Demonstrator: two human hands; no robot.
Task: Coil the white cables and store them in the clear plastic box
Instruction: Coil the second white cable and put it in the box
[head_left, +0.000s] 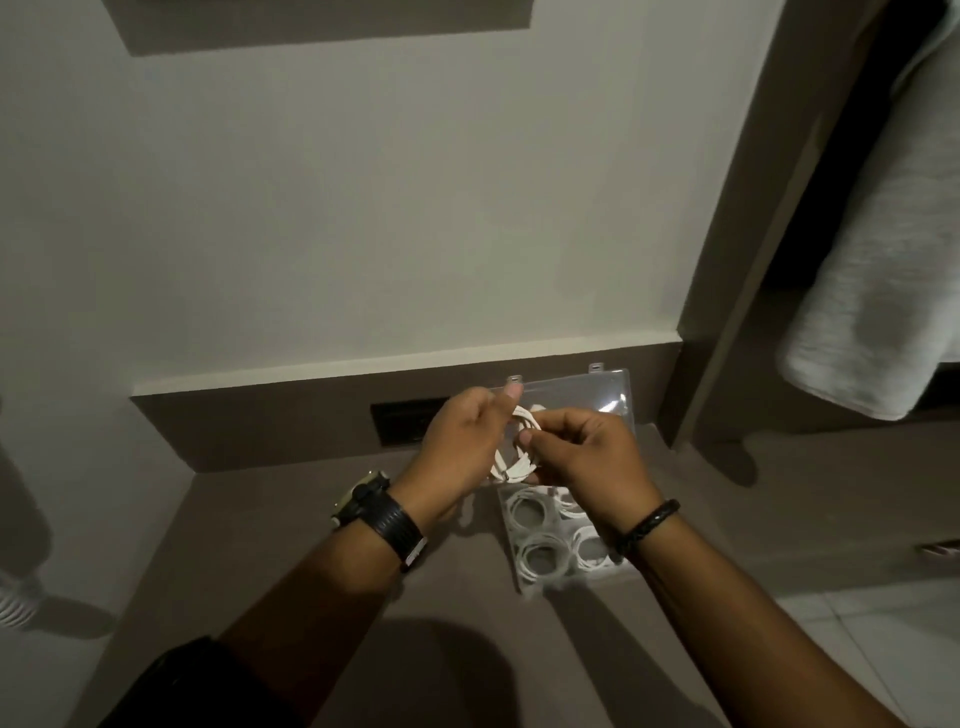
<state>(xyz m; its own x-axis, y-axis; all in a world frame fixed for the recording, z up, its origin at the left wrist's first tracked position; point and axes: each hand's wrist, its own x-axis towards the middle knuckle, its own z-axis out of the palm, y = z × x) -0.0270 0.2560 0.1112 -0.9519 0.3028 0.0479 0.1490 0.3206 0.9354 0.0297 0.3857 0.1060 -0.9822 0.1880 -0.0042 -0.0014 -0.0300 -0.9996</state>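
A white cable (514, 457), wound into a small coil, hangs between my two hands above the clear plastic box (524, 584). My left hand (460, 447) grips the coil's left side, thumb near its top. My right hand (584, 457) pinches the coil's right side with thumb and fingers. The box lies on the brown desk (291, 525) under my right wrist, and several coiled white cables (543, 556) lie side by side inside it. Its clear lid (582, 392) stands open against the back wall, partly hidden by my hands.
A dark socket panel (402, 421) sits in the brown back strip left of the lid. A grey towel (878, 270) hangs at the right in a dark wardrobe opening. White tiled floor (883, 639) shows beyond the desk's right edge. A watch and a black bracelet are on my wrists.
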